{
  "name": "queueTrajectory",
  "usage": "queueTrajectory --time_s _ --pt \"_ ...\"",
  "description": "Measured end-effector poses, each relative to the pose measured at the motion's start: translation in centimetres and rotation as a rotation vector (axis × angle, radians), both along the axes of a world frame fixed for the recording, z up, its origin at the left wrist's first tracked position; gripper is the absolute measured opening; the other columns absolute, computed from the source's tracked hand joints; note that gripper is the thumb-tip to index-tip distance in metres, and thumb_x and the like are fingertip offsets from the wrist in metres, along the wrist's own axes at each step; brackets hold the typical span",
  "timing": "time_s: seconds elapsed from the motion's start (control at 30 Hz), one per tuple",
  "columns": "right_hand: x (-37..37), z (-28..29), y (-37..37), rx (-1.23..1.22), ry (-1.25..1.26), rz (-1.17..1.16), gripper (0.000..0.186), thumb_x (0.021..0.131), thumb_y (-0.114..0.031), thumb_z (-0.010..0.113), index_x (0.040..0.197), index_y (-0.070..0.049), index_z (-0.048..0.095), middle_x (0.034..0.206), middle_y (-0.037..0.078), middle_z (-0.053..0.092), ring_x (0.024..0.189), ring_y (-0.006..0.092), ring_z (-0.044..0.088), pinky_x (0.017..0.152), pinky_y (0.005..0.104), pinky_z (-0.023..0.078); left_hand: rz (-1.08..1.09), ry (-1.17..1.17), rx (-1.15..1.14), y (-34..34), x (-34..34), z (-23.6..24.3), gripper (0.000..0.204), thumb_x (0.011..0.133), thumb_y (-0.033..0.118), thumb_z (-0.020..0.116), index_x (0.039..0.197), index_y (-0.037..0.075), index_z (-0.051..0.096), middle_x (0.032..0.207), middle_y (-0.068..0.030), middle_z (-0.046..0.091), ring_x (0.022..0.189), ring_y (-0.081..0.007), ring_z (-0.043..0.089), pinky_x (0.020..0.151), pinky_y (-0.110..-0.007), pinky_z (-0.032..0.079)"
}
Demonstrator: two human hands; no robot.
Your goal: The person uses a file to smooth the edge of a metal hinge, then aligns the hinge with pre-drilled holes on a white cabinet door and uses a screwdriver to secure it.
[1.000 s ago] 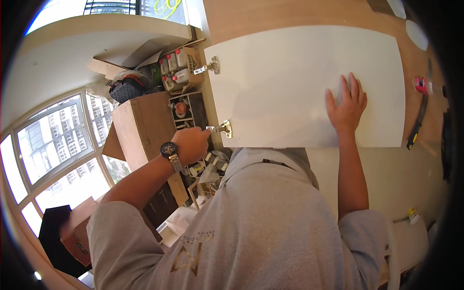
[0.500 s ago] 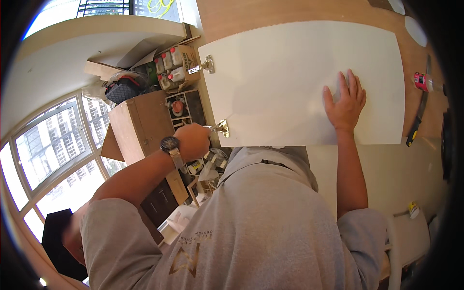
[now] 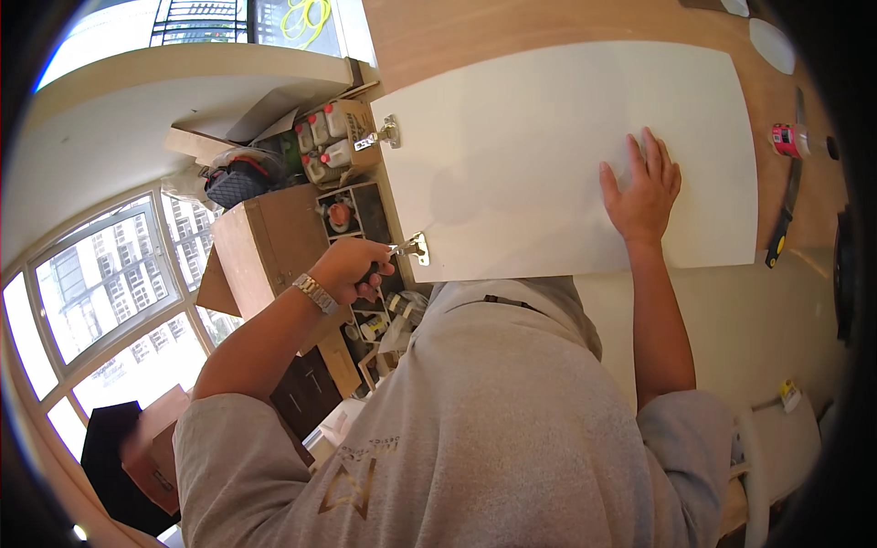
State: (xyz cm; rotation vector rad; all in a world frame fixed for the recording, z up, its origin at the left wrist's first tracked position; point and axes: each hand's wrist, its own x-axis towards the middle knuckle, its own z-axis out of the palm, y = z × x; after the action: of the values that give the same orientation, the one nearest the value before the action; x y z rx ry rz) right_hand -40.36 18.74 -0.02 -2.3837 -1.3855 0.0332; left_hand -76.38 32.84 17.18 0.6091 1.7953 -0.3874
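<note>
A white panel (image 3: 530,173) with a curved far edge lies flat in front of me. Two metal hinges sit along its left side, an upper hinge (image 3: 391,132) and a lower hinge (image 3: 419,249). My left hand (image 3: 345,269) is closed around a dark-handled screwdriver (image 3: 371,272) at the lower hinge; the fingers hide most of the tool, and I cannot tell whether its tip touches a screw. On the right part of the panel, my right hand (image 3: 641,203) rests flat with its fingers spread, holding nothing.
The panel lies on a brown wooden tabletop (image 3: 438,32). To the right are a yellow-and-black-handled saw (image 3: 779,233) and a clear container with a red label (image 3: 786,140). Left of the table stand plastic jugs in a box (image 3: 336,153), a wooden cabinet (image 3: 274,242) and loose items.
My left wrist has rolled over, so the watch band's underside and the fingers now show; the hand moved slightly left. My right hand stays flat on the panel.
</note>
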Motion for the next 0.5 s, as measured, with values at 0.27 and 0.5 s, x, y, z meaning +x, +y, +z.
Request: queueTrajectory --time_s 0.27,0.5 --pt "0.1 0.2 0.2 0.032 0.0 -0.01 0.051 0.085 -0.038 0.065 0.128 -0.011 0.058 0.145 0.005 0.043 0.135 0.0277 0.038 0.11 0.0554 0.026 -1.688 0.114 0.206 -0.6 2.1 0.1 0.022 0.074 0.012 0.062 0.09 -0.002 0.067 0.077 -0.0215 0.067 0.073 -0.0344 0.068 0.06 -0.043 0.054" --pt "0.2 0.0 -0.1 0.037 0.033 -0.001 0.052 0.085 -0.039 0.064 0.128 -0.011 0.058 0.146 0.003 0.043 0.136 0.0246 0.036 0.111 0.0544 0.025 -0.764 -0.004 0.301 -0.5 1.0 0.8 0.016 0.078 0.01 0.063 0.088 -0.003 0.065 0.072 -0.0126 0.066 0.063 -0.0186 0.065 0.057 -0.033 0.053"
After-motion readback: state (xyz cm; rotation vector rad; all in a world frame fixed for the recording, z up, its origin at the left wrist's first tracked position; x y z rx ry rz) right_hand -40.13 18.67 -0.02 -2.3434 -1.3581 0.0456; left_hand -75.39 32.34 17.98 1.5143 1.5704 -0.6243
